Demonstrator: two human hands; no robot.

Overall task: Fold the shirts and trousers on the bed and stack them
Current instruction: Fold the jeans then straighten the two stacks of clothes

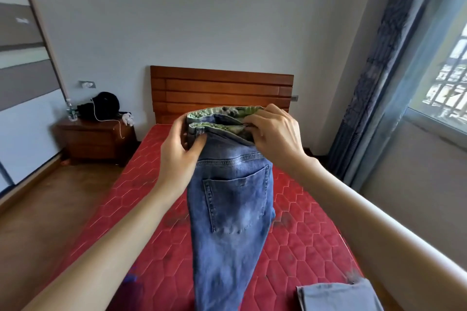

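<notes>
Red quilted mattress [303,222] under wooden headboard [222,88]; both hands [177,151] [275,131] grip jeans [230,209] waistband.

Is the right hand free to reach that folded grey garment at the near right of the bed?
Probably not yet: the right hand grips the jeans waistband, though nothing blocks the way to the grey garment.

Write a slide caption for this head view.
Both hands, left and right, hold blue jeans by the waistband above the red bed.

Bare mattress [303,209] flanks hanging jeans [232,209]
</notes>
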